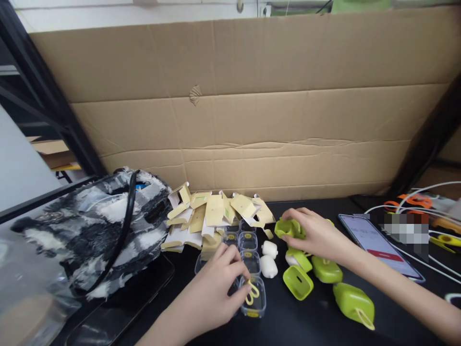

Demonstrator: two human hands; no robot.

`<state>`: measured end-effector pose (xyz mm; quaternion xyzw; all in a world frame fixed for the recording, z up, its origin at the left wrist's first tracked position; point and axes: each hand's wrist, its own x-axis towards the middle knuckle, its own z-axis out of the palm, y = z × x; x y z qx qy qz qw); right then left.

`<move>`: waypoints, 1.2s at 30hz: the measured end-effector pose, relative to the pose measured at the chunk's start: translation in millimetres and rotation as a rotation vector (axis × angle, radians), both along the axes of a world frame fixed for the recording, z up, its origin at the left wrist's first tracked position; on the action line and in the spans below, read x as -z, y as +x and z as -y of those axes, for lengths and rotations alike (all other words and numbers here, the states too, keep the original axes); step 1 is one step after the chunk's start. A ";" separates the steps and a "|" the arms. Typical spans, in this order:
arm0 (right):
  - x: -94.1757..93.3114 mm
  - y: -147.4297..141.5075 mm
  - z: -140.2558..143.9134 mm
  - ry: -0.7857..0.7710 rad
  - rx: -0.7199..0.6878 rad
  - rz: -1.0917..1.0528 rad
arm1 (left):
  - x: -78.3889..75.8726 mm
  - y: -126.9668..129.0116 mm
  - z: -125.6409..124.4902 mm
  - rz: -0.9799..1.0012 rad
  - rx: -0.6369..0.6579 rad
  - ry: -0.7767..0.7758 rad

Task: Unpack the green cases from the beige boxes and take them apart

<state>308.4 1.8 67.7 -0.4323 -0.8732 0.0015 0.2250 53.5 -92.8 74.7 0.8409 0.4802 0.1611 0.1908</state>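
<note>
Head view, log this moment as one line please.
left hand: pinching yellow loop over clear box | right hand: gripping green case | nearby: white inserts, phone

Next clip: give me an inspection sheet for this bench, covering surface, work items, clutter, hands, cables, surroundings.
Surface: black tabletop.
Work items: small clear boxes in a row; a yellow loop in the nearest; green shells and white inserts beside them.
Clutter: pile of folded tan cards; black-and-white furry bag; lit phone.
Hands: left hand pinches the yellow loop over the nearest box; right hand grips a green shell.
Cables: white cables at the right edge.
Surroundings: creased cardboard sheet standing behind; black frame bars at left.
</note>
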 end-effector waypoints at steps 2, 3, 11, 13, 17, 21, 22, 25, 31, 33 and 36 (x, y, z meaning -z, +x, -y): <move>5.1 -4.8 -5.1 -0.002 -0.032 0.056 | 4.1 1.8 1.4 -0.035 0.015 -0.008; 7.7 -6.9 -6.5 -0.004 -0.054 0.080 | 5.7 2.7 2.0 -0.044 0.019 -0.020; 6.5 -7.7 -1.4 -0.017 -0.103 0.140 | 8.7 6.4 2.0 -0.058 0.031 -0.049; -1.0 -1.1 7.8 -0.016 -0.124 0.148 | 9.6 7.0 1.7 -0.023 0.032 -0.024; -6.9 16.2 29.7 -0.009 -0.191 0.202 | 12.4 8.6 0.0 0.048 0.022 0.083; 7.3 22.4 38.0 0.061 -0.150 0.249 | 12.5 9.7 -2.1 0.128 -0.007 0.206; 12.0 21.2 37.4 0.082 -0.141 0.265 | 12.0 9.9 -2.3 0.150 -0.016 0.221; 22.8 15.0 32.9 0.154 -0.135 0.307 | 10.5 11.0 -2.2 0.208 -0.036 0.220; 15.9 13.2 29.8 0.212 -0.181 0.292 | 11.9 13.5 -1.5 0.309 -0.058 0.112; 5.9 16.8 32.0 0.254 -0.195 0.266 | 13.9 13.1 -1.4 0.379 -0.082 0.019; -6.9 20.1 40.2 0.310 -0.181 0.153 | 17.5 13.1 0.5 0.512 -0.126 -0.164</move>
